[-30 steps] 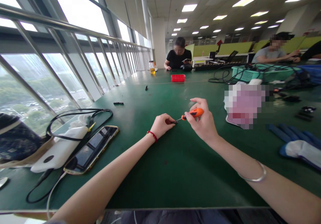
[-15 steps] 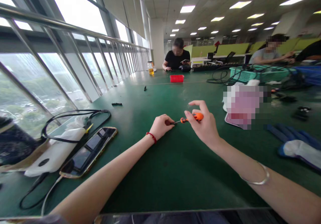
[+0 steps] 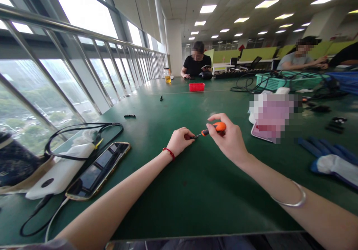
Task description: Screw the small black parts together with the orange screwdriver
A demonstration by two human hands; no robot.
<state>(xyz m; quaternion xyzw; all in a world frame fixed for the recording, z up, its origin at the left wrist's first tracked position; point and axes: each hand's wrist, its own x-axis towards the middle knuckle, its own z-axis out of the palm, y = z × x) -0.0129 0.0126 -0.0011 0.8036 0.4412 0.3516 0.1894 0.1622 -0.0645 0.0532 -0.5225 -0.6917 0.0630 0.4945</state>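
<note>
My right hand [image 3: 229, 140] is closed around the orange and black handle of a screwdriver [image 3: 217, 128]. Its thin metal shaft slants down to the left, and the tip meets a small dark part [image 3: 193, 137] low over the green table [image 3: 167, 190]. My left hand [image 3: 181, 141] pinches that part between thumb and fingertips, which cover most of it; its exact kind cannot be made out. A red bracelet is on the left wrist and a silver bangle on the right forearm.
To the left lie a phone [image 3: 99, 171], a white power bank [image 3: 60, 171] and black cables [image 3: 84, 125]. A small black piece [image 3: 129, 116] and a red basket [image 3: 197, 87] stand farther off. Blue-white gloves [image 3: 332, 160] lie right. A person [image 3: 197, 61] sits at the far end.
The screwdriver handle has turned slightly in my right hand, and the fingers around it have shifted a little. My left hand stays in place on the small dark part.
</note>
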